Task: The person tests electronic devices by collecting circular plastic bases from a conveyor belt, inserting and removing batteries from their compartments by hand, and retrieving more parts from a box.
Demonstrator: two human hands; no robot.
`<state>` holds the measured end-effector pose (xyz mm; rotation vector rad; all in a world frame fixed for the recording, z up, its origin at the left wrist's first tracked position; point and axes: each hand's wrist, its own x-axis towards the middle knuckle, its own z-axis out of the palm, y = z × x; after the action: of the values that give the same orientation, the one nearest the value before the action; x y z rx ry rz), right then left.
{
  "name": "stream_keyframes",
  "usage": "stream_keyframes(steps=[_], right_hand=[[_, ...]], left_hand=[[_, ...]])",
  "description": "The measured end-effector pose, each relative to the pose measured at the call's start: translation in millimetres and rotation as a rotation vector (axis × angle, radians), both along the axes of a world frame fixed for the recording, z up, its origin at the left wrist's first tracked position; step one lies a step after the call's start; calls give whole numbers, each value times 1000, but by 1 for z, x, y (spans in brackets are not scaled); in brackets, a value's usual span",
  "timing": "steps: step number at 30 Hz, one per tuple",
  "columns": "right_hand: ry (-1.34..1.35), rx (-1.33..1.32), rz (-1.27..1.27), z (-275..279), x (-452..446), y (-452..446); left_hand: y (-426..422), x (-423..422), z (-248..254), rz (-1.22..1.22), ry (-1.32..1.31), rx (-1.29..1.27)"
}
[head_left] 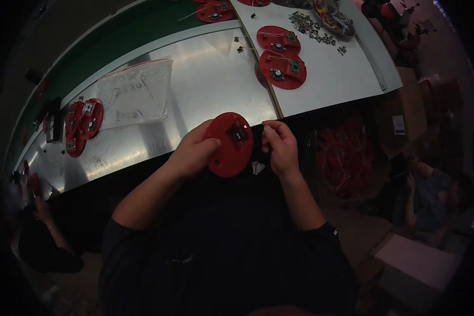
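Observation:
A round red disc [227, 158] is in my left hand [190, 150], gripped at its left edge with the thumb on its face. A dark component [238, 132] sits on the upper right of the disc. My right hand [280, 146] is just right of the disc, apart from it, its fingers curled and thumb against the index finger; anything between them is too small to make out. Below and between the hands lies a small bunch of pale pieces [257, 167].
Red discs with green boards [283, 70] lie on the white table [342, 79], near scattered small parts [310, 29]. A clear bag [134, 95] and stacked red discs [84, 124] rest on the metal table [205, 79]. Other people sit at left [45, 231] and right [432, 195].

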<state>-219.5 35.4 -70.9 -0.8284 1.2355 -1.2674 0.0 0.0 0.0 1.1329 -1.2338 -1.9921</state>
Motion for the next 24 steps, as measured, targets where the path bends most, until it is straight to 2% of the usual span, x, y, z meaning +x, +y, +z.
stream_keyframes(steps=[3, 5, 6, 7, 9, 11, 14, 16, 18, 20, 21, 24], right_hand=[[-197, -42, -77, -17, 21, -4], [38, -71, -23, -29, 36, 2], [363, -244, -75, -17, 48, 7], [350, -242, -71, -21, 50, 10], [403, -98, -27, -35, 49, 12], [397, -95, -14, -43, 49, 21], [388, -56, -13, -56, 49, 30], [381, -41, -24, -61, 47, 28], [529, -37, 14, -66, 47, 30], [590, -76, 25, -71, 45, 33], [651, -112, 37, -69, 44, 33], [539, 39, 143, -65, 39, 33]], left_hand=[[3, 1, 10, -14, -74, 23], [13, -16, -5, -30, -190, -20], [17, -26, -8, -108, -287, -81], [21, -31, -9, -184, -391, -138], [23, -28, -25, -176, -442, -170], [22, -19, -55, -144, -302, 42], [36, -26, -40, -76, -275, 73], [36, -27, -51, -99, -309, 74], [35, -29, -53, -112, -340, 76], [31, -34, -51, -161, -223, 252], [30, -36, -52, -164, -224, 249], [30, -37, -61, -129, -215, 234]])
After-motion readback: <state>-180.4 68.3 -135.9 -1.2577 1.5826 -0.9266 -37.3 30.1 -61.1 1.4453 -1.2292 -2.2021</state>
